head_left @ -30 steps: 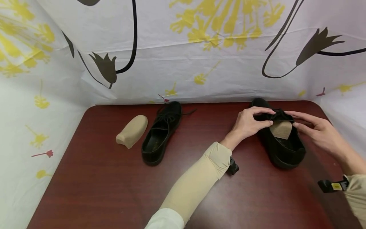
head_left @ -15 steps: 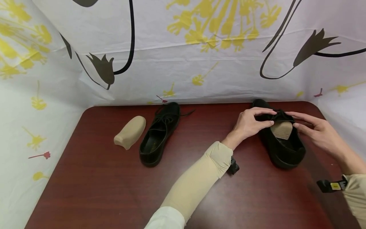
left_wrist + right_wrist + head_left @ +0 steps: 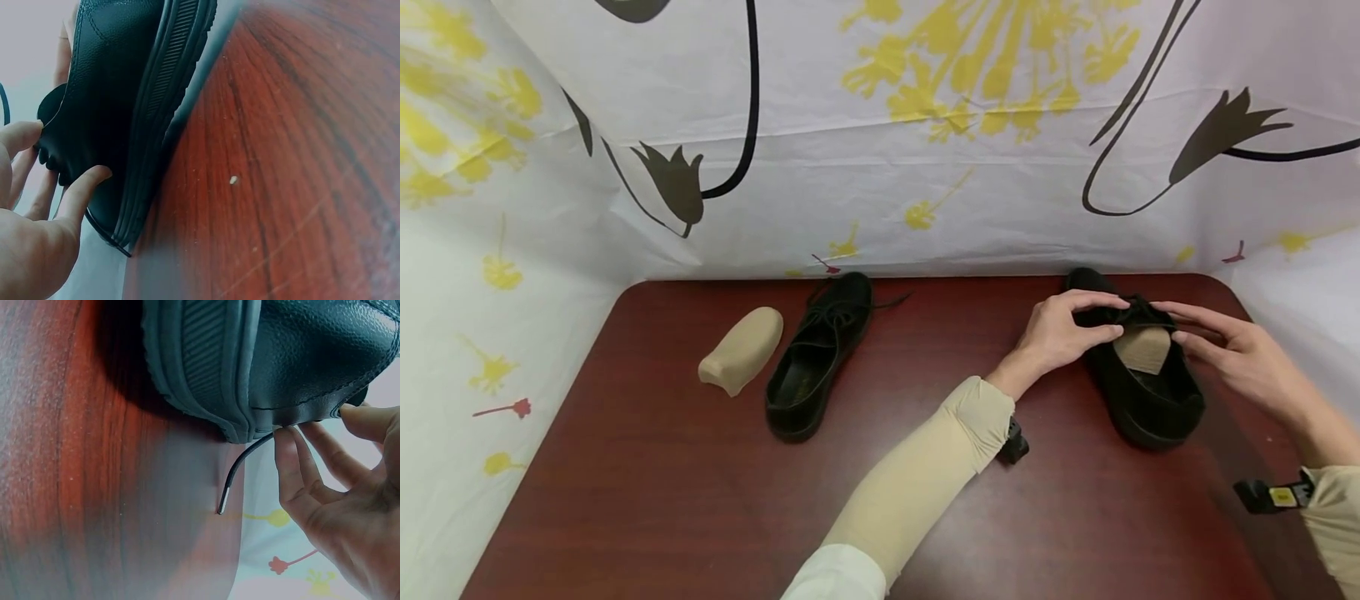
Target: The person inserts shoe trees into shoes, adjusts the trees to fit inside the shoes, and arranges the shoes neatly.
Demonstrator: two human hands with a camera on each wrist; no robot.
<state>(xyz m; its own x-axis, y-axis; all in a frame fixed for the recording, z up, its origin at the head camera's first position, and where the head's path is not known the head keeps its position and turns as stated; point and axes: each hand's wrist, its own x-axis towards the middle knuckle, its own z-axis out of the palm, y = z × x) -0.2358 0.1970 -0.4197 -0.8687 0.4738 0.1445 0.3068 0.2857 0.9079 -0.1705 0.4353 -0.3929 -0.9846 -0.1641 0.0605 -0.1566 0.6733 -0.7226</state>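
Observation:
A black lace-up shoe [image 3: 1150, 417] stands at the table's right, toe toward the back. A tan moulded-pulp shoe insert [image 3: 1144, 350] sits in its opening, front end hidden under the tongue. My left hand [image 3: 1060, 329] holds the left side of the laced part; in the left wrist view its thumb is at the tongue's edge and its fingers lie along the upper. From the other side my right hand [image 3: 1247, 358] grips the shoe's edge near the laces, thumb at the opening. A loose shoelace end [image 3: 234, 472] hangs beside its fingers in the right wrist view.
A second black shoe [image 3: 797, 408], with laces tied, stands left of centre on the reddish-brown table [image 3: 700, 517]. Beside it lies another tan shoe insert [image 3: 741, 350]. A white patterned cloth [image 3: 1000, 225] hangs along the back and sides.
Both hands keep their hold on the right shoe, and the insert stays in its opening. The whole head view shifts slightly.

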